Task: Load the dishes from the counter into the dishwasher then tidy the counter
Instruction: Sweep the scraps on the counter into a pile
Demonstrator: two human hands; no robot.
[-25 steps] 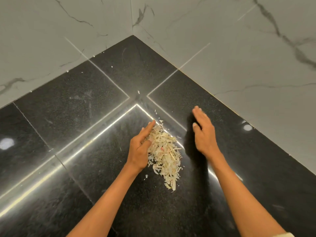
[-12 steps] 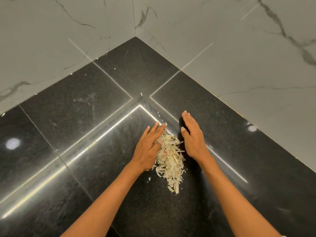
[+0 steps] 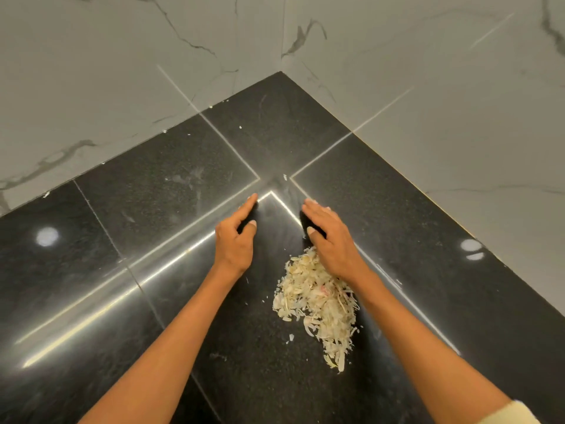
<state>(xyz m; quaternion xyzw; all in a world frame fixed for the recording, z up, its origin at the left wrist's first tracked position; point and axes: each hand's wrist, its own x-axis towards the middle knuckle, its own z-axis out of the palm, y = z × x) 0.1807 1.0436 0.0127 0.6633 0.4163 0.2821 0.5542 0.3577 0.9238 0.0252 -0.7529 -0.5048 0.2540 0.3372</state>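
Note:
A heap of pale vegetable peelings (image 3: 318, 304) lies on the glossy black stone counter (image 3: 159, 203), in front of the inner corner. My left hand (image 3: 235, 240) rests on the counter to the left of the heap and apart from it, fingers straight and pointing towards the corner, holding nothing. My right hand (image 3: 331, 240) lies flat on the counter with its palm and wrist at the far right edge of the heap, fingers straight. No dishes and no dishwasher are in view.
White marble-look walls (image 3: 428, 87) close the counter on the left and right and meet in a corner at the back. A few small pale scraps (image 3: 240, 127) lie scattered near the walls. Bright light streaks reflect off the counter.
Both hands have slid forward past the heap towards the corner; before, they cupped the peelings from either side. The left hand has moved off the heap, which now lies nearer me.

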